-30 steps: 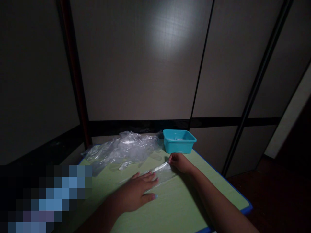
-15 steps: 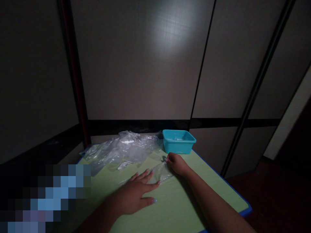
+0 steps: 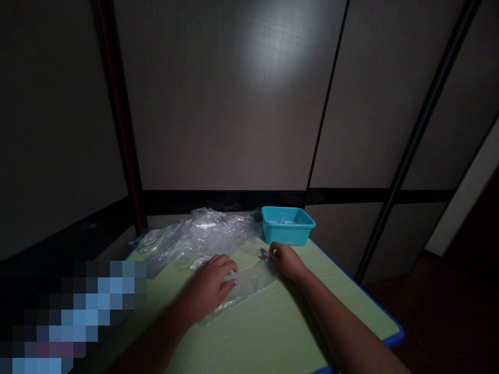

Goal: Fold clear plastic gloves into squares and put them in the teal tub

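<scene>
A clear plastic bag (image 3: pixel 253 280) lies flat on the green table top, stretched between my two hands. My right hand (image 3: pixel 287 261) pinches its far right corner between thumb and fingertips. Over the bag's left part rests my left hand (image 3: pixel 212 285), its fingers loosely bent and a gap showing between thumb and forefinger. The left end of the bag passes partly out of sight beneath that hand. Behind my left hand is a heap of crumpled clear plastic bags (image 3: pixel 218 234).
A turquoise plastic basin (image 3: pixel 288 234) stands at the table's back right corner, with something pale inside that I cannot make out. The green table (image 3: pixel 249 343) has a blue edge. Grey cabinet doors (image 3: pixel 234 104) rise right behind it.
My left hand has moved left and slightly up, going from spread flat to bent fingers. More of the bag now shows, smoother than before. My right hand keeps its pinch in nearly the same place.
</scene>
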`<act>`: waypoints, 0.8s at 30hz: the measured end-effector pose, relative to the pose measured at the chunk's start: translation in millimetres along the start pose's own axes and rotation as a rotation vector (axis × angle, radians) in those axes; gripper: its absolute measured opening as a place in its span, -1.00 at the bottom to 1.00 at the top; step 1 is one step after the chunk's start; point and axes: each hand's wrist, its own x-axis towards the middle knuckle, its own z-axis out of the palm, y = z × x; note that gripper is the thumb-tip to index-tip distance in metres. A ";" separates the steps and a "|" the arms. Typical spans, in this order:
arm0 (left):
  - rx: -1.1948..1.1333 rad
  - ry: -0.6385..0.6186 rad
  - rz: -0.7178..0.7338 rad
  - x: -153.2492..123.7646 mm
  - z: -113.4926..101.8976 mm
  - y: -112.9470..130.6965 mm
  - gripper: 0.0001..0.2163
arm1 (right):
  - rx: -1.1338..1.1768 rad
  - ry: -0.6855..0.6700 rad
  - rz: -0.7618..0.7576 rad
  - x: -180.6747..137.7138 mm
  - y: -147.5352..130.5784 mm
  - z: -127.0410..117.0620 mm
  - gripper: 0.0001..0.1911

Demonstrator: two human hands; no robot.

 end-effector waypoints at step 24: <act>0.067 -0.204 0.196 -3.7 -1.3 13.3 -0.84 | 0.541 -0.066 0.104 0.4 -4.7 -5.8 -0.74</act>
